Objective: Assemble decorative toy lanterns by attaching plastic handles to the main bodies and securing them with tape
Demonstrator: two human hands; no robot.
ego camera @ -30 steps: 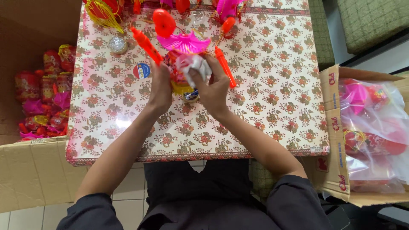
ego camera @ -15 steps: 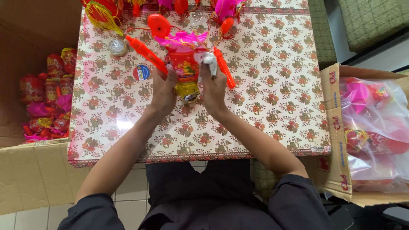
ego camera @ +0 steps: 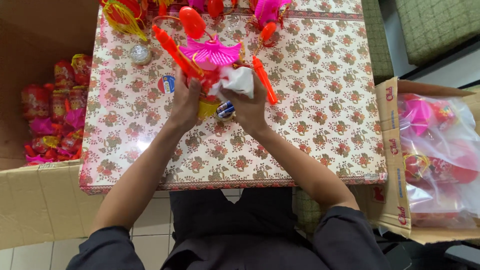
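My left hand [ego camera: 185, 102] grips a small red lantern toy [ego camera: 209, 80] with a pink fan-shaped top [ego camera: 210, 51] and a yellow tassel base, held over the floral-covered table [ego camera: 320, 115]. My right hand [ego camera: 248, 107] presses a crumpled white cloth [ego camera: 239, 80] against the lantern's side. Beneath my hands a small round tin [ego camera: 225, 110] rests on the table. An orange stick [ego camera: 263, 80] lies just right of the cloth, and another orange stick [ego camera: 170, 47] slants to the left.
More red and pink lanterns [ego camera: 267, 12] crowd the table's far edge, with a silver round lid [ego camera: 141, 54] and a round sticker [ego camera: 166, 84] at left. A cardboard box [ego camera: 30, 200] on the left holds several lanterns [ego camera: 55, 115]. A box [ego camera: 387, 165] on the right holds bagged lanterns [ego camera: 440, 160].
The white cloth has shifted from the lantern's front to its right side, with my right hand rubbing upward. The lantern has tilted a little in my left hand.
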